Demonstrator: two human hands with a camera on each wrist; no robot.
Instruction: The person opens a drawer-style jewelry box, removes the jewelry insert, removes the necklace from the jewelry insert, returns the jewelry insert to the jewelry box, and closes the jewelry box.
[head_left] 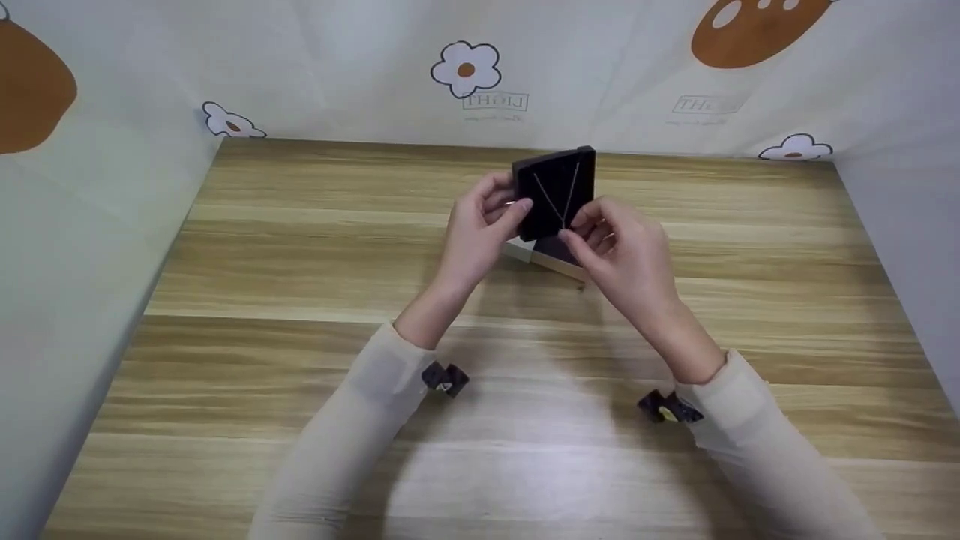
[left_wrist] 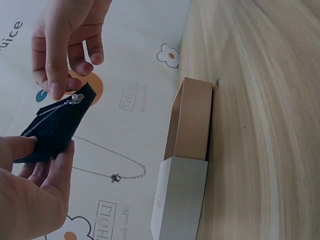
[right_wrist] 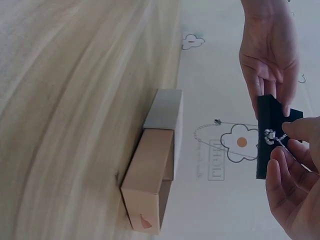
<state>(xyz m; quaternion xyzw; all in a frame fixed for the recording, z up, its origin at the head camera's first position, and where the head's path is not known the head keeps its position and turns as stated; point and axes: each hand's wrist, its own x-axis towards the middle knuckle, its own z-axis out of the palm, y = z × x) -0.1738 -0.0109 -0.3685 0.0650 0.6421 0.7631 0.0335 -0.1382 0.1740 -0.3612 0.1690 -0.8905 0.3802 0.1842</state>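
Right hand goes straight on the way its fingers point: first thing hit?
Likely the black pad, at the end with the silver pendant. The right hand has its fingertips right by it; whether they touch is unclear.

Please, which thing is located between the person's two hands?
Between the left hand and the right hand is the black pad, with the silver necklace across its face; the head view shows this.

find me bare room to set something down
Bare table lies left of the left sleeve, right of the right sleeve, and between them. It's crowded around the box, with left hand, right hand and black pad nearby.
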